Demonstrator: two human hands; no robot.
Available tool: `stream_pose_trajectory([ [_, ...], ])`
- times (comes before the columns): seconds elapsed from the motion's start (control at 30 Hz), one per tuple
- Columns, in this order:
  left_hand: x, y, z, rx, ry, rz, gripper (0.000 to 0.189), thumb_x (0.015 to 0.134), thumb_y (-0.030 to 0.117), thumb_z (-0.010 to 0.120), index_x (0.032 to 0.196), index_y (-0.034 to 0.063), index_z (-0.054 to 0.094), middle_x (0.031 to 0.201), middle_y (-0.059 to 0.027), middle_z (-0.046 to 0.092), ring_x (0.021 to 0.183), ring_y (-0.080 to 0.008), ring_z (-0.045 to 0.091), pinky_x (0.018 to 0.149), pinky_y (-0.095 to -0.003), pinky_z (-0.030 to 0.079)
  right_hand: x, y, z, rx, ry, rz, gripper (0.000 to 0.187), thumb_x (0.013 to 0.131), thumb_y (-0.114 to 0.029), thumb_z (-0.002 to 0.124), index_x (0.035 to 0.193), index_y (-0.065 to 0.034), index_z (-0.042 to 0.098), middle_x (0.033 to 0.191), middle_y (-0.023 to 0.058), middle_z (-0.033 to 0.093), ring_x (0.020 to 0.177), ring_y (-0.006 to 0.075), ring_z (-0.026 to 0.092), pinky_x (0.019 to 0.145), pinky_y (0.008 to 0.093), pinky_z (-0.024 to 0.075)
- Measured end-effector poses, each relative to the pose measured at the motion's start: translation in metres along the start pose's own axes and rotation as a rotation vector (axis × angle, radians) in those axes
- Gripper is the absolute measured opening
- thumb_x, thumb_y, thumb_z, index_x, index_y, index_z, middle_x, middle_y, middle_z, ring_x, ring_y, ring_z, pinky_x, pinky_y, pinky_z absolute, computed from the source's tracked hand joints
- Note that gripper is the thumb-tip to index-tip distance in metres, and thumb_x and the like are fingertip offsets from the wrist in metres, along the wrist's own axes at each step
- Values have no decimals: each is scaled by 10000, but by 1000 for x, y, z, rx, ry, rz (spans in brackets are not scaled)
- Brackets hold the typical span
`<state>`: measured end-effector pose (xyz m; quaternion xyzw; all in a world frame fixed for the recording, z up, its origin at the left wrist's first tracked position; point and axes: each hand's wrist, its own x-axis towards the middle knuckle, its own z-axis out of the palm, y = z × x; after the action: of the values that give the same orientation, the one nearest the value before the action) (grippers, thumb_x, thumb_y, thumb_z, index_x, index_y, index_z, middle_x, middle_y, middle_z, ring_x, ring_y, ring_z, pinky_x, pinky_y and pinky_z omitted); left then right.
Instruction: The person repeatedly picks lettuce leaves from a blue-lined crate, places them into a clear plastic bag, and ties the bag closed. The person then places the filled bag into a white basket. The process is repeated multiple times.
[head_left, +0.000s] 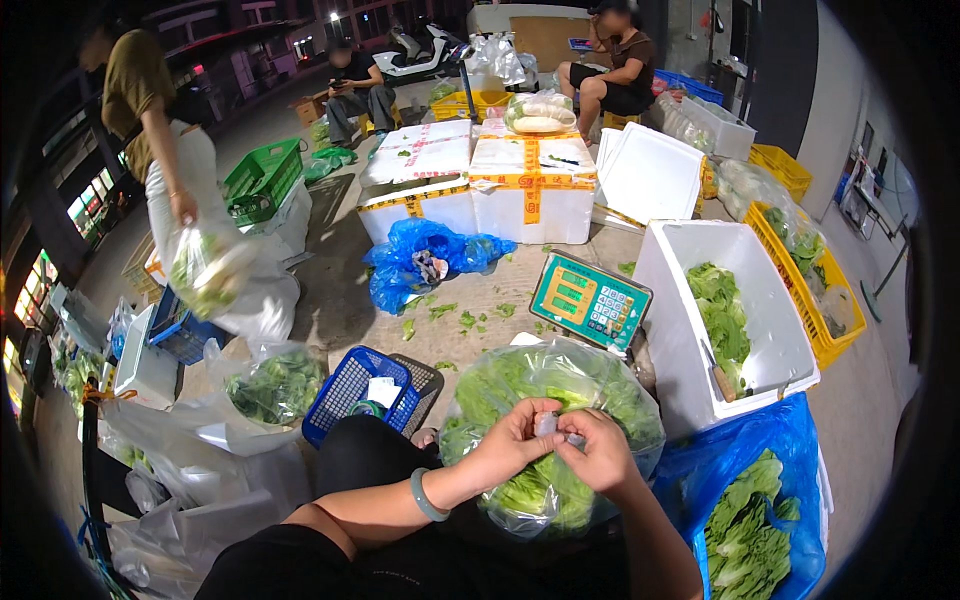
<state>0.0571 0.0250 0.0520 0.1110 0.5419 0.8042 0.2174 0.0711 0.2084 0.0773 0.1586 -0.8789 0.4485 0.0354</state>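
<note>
A large clear plastic bag of leafy green lettuce (495, 390) lies in front of me, close against my body. Above its middle, my left hand (531, 429) pinches the bag's gathered, twisted plastic neck (546, 424) between thumb and fingers. My right hand (598, 450) meets it from the other side, its fingertips closed on the same plastic. The two hands almost touch. Just behind the bag, a green electronic scale display with a keypad (591, 300) stands tilted.
On the right are a white foam box (776, 330) holding lettuce and a knife, and a blue-lined box (675, 480) of greens. Blue baskets (352, 386) stand left. Taped foam boxes (502, 214) stand ahead. A person (161, 127) carries a bag at left; two people sit farther back.
</note>
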Motion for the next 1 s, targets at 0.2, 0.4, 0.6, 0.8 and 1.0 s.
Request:
stream_pose_trajectory([
  [0.2,-1,-22,-13,313,28,85,400,934,69,681,1291,23,506,1037,1,568,897,-72,553,790,-220,482,-1,6,6,63,110,8,136,774,-64,677,904,-38,647,860,162,638,829,371,626,727,426,503],
  [0.4,3,-26,-12,308,58,207,399,913,111,713,1271,44,549,948,13,498,810,-65,487,723,-207,443,-1,6,9,38,124,33,135,764,-73,681,892,-51,644,850,157,632,829,373,626,720,434,500],
  [0.6,-7,-11,-9,568,83,240,477,884,81,628,1344,65,505,834,2,574,680,-72,496,617,-254,447,1,15,23,-64,190,-15,91,784,-116,684,859,-83,646,843,130,643,810,356,636,718,446,512],
  [0.8,-4,4,-40,888,16,111,322,816,65,619,1135,21,633,852,-100,668,736,-135,618,678,-313,524,-3,18,24,-136,193,-34,134,831,-170,653,939,-95,627,902,125,621,901,344,606,768,453,495],
  [1.0,1,9,-36,159,-75,-59,173,806,-88,501,873,39,597,801,12,612,717,-57,532,653,-197,401,-4,9,27,15,280,-141,111,828,-87,651,904,-63,573,868,119,577,874,345,585,750,418,480],
])
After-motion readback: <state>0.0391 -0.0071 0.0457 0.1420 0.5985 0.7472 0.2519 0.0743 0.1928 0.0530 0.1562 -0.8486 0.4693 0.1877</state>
